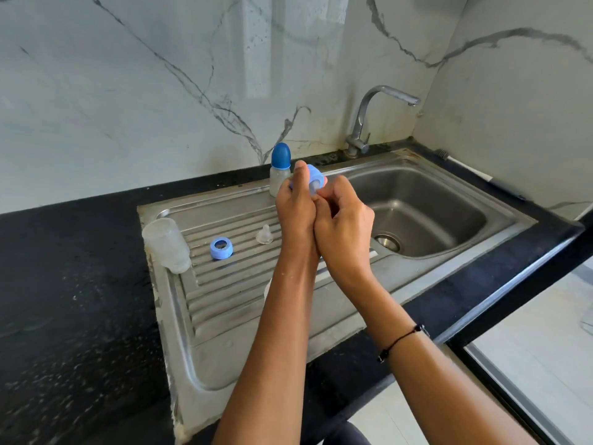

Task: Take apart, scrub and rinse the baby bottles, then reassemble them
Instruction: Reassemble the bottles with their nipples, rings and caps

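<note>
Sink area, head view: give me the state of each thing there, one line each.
Capped bottle: upright, blue cap on.
Open bottle: on its side, no collar.
Loose collar: flat on the drainboard, apart.
Loose teat: upright on the drainboard.
Held collar: gripped by left hand; right hand pinches its teat.
Faucet: no water running.

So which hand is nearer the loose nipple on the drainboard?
Left. The left hand is just right of and above the nipple; the right hand is farther right, toward the sink basin.
</note>
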### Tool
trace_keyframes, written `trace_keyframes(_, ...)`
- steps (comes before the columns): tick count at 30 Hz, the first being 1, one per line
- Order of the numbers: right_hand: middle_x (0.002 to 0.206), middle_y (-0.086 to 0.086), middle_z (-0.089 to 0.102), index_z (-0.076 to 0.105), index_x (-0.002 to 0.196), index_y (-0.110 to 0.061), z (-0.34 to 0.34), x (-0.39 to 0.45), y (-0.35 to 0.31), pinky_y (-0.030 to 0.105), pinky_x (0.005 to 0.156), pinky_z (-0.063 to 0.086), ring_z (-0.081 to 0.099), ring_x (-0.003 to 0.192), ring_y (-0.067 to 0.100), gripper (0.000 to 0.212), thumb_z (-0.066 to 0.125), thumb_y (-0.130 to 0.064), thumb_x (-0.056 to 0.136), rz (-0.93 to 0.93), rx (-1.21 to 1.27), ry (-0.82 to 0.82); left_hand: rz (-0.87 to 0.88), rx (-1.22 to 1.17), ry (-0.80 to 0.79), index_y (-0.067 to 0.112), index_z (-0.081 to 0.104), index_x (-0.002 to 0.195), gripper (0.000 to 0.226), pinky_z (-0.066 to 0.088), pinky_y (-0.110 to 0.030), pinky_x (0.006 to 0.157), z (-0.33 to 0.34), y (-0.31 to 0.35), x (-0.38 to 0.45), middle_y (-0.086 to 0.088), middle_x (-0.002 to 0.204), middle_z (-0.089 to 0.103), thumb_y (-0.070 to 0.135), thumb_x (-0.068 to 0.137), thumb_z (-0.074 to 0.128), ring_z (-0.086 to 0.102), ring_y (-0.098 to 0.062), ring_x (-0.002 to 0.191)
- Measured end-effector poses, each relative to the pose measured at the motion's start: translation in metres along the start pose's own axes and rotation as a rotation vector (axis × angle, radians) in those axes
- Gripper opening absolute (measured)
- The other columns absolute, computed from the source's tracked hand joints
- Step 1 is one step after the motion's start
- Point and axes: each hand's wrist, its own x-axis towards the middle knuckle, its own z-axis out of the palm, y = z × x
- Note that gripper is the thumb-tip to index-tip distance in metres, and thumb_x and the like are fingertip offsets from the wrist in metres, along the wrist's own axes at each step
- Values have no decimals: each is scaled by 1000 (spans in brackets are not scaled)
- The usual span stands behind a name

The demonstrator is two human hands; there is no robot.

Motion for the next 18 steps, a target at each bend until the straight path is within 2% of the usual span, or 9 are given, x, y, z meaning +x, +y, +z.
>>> trace_keyframes(2,56,-3,47,44,68,-15,0,1,3,32,49,39,43,51,10,27,53,6,83,-132,-76,2,-20,-5,-15,13,43,71,33,41,-19,47,-1,-2,1,4,52,40,30,100,45,43,-6,45)
trace_keyframes(4,59,0,50,44,70,-16,-3,3,4,36,50,42,46,52,16,26,55,2,83,-154,-117,-19,-101,-79,-58,12,44,82,29,44,-21,50,-3,-6,2,2,55,43,35,99,44,47,-8,48)
trace_keyframes(7,73,-1,65,54,86,-15,-8,11,0,26,62,53,62,66,11,12,64,-21,85,225,32,-121,-281,-303,-164,6,51,107,39,52,-27,63,-10,-6,2,-4,69,57,43,98,42,61,-13,63)
trace_keyframes(8,79,3,68,55,94,-15,-9,14,0,28,64,56,66,69,13,21,66,-30,85,351,106,-151,-298,-332,-176,5,55,106,41,52,-28,67,-12,-4,2,-7,74,62,42,99,39,63,-15,66)
trace_keyframes(10,83,10,69,55,102,-13,-9,20,1,30,62,57,67,66,16,30,66,-35,85,435,159,-179,-287,-337,-182,6,59,100,36,48,-29,71,-18,-2,2,-9,80,67,34,101,36,65,-18,71)
trace_keyframes(12,79,9,68,56,97,-12,-11,25,2,22,59,54,64,63,14,20,66,-26,86,364,104,-138,-262,-272,-198,6,57,103,29,47,-32,77,-21,2,3,-11,88,65,25,101,37,63,-22,85)
trace_keyframes(14,75,1,64,56,93,-11,-15,28,6,15,61,50,60,66,9,13,66,-15,85,253,19,-87,-222,-88,-200,7,57,105,23,50,-33,82,-22,6,6,-9,93,65,22,100,40,62,-21,95)
trace_keyframes(16,77,-6,59,57,97,-10,-16,28,8,16,65,48,57,71,7,16,65,-10,83,157,-53,-101,-156,109,-198,9,61,104,22,53,-30,75,-19,7,6,-4,86,69,24,99,45,68,-15,85)
trace_keyframes(18,80,-7,57,55,100,-11,-13,24,11,17,66,48,56,72,6,20,67,-12,83,141,-62,-113,-84,180,-169,10,64,98,18,53,-25,69,-15,6,5,-3,79,70,21,97,50,69,-12,75)
